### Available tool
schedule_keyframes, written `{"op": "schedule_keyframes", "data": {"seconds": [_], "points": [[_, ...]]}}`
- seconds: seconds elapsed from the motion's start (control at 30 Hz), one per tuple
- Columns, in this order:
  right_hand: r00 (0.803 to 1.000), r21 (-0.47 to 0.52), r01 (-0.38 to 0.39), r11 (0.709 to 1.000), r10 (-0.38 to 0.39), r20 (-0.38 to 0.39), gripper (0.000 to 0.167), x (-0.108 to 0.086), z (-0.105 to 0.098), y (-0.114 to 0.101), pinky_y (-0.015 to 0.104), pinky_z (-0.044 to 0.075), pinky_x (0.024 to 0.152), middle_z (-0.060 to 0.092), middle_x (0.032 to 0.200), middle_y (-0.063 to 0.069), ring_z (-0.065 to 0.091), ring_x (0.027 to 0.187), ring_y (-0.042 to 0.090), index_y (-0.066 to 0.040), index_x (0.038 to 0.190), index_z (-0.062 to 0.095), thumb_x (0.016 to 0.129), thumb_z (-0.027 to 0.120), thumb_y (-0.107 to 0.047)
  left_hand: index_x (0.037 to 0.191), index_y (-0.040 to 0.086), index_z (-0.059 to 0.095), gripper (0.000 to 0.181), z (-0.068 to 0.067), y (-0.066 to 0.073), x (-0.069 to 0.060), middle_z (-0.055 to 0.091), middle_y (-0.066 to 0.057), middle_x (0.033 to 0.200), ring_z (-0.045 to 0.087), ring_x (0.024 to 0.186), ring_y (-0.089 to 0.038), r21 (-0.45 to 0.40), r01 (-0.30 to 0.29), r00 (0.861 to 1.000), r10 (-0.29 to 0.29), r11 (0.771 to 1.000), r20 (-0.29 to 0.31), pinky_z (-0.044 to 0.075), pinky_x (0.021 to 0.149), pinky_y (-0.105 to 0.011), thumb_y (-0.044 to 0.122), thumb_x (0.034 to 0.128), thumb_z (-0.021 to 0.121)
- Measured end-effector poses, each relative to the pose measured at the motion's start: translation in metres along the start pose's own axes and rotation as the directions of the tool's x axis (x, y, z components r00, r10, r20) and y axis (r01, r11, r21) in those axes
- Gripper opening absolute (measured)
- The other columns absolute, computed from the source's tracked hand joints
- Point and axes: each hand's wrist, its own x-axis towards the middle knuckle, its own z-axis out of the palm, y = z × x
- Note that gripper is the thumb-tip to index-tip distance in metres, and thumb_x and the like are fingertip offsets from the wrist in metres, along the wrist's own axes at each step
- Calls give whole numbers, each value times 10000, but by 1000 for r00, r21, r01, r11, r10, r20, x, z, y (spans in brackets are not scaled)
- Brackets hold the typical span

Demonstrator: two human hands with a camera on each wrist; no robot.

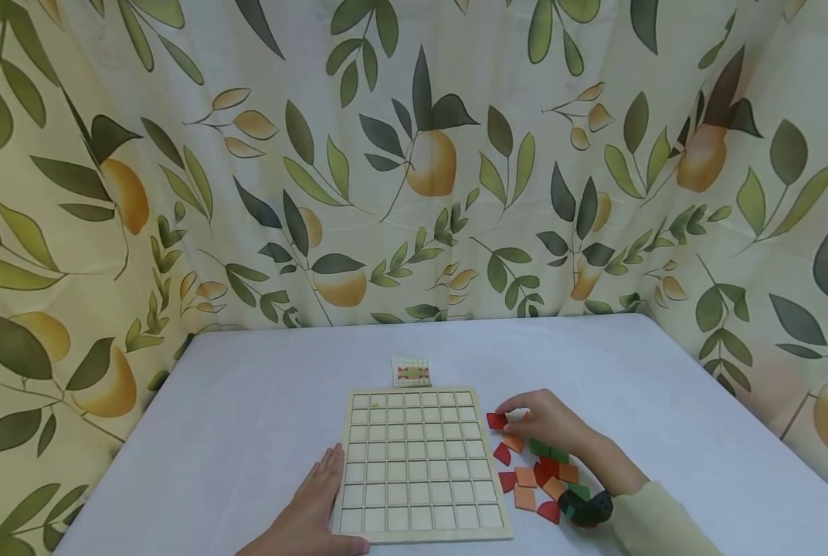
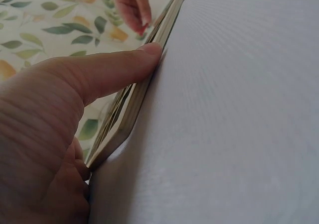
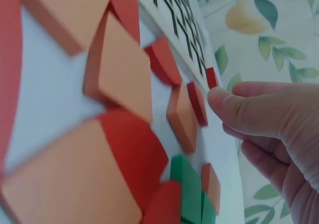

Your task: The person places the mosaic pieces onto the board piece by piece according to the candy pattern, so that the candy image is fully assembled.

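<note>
A wooden grid board (image 1: 417,536) lies on the table. The left hand (image 1: 311,506) rests against its left edge with straight fingers, the thumb at the near edge; the left wrist view shows this thumb (image 2: 117,73) touching the board's side (image 2: 130,109). To the right of the board, the right hand (image 1: 551,423) pinches a small red piece (image 1: 495,421) between thumb and fingertips. The same red piece (image 3: 212,77) shows at the fingertips of the right hand (image 3: 279,119) in the right wrist view, above the other pieces. The fingers under the left palm are partly hidden.
Several orange (image 1: 524,499), red (image 1: 549,511) and green (image 1: 578,491) pieces lie loose right of the board, some overlapping. A small patterned card (image 1: 411,372) lies behind the board. A black wrist device (image 1: 586,508) sits over the nearest pieces. A leaf-printed curtain (image 1: 414,232) hangs behind the table.
</note>
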Motion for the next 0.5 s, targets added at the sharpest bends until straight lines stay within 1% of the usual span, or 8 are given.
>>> {"op": "schedule_keyframes", "data": {"seconds": [0.07, 0.13, 0.23, 0.37, 0.43, 0.5], "points": [[1000, -2, 4, 1000, -4, -7, 208, 1, 3, -3, 294, 519, 740, 672, 974, 13, 585, 876, 193, -57, 1023, 699, 816, 689, -75, 1420, -106, 49, 1297, -1, 0, 0, 58, -244, 1491, -4, 1368, -358, -8, 8, 1000, -8, 1000, 2, -153, 917, -40, 616, 594, 740], [1000, -6, 9, 1000, -9, -12, 211, 1, 5, -4, 289, 520, 743, 674, 970, 11, 586, 869, 180, -53, 1023, 700, 812, 690, -63, 1423, -100, 44, 1299, -1, 0, 0, 52, -238, 1494, -11, 1369, -352, -11, 14, 1000, -14, 1000, 5, -151, 916, -41, 617, 592, 740], [1000, -5, 16, 1000, -16, -12, 215, 2, 9, -7, 346, 514, 779, 676, 957, -1, 591, 880, 178, -44, 1023, 699, 808, 692, -53, 1427, -91, 43, 1293, -1, 0, -1, 52, -228, 1497, -10, 1371, -344, -10, 17, 1000, -17, 1000, 6, -147, 914, -37, 614, 596, 739], [1000, -6, 15, 1000, -15, -2, 220, 5, 14, -12, 415, 489, 826, 673, 938, -22, 588, 896, 189, -42, 1027, 697, 810, 696, -75, 1427, -90, 44, 1282, -1, 0, -2, 53, -227, 1498, -8, 1370, -347, -14, 14, 1000, -14, 1000, 0, -144, 913, -37, 599, 604, 745], [1000, -9, 7, 1000, -7, 0, 220, 6, 16, -15, 419, 486, 830, 670, 928, -29, 581, 886, 188, -44, 1024, 697, 808, 700, -83, 1429, -86, 46, 1280, 0, -1, -2, 55, -222, 1499, -6, 1371, -342, -13, 13, 1000, -13, 1000, -4, -141, 920, -41, 597, 604, 746], [1000, -14, -5, 1000, 5, -2, 222, 7, 18, -16, 396, 493, 821, 666, 916, -34, 571, 862, 178, -49, 1022, 699, 803, 705, -82, 1431, -82, 45, 1281, 1, -1, -1, 53, -218, 1501, -8, 1372, -341, -15, 14, 1000, -14, 1000, -6, -137, 922, -51, 598, 602, 747]]}}
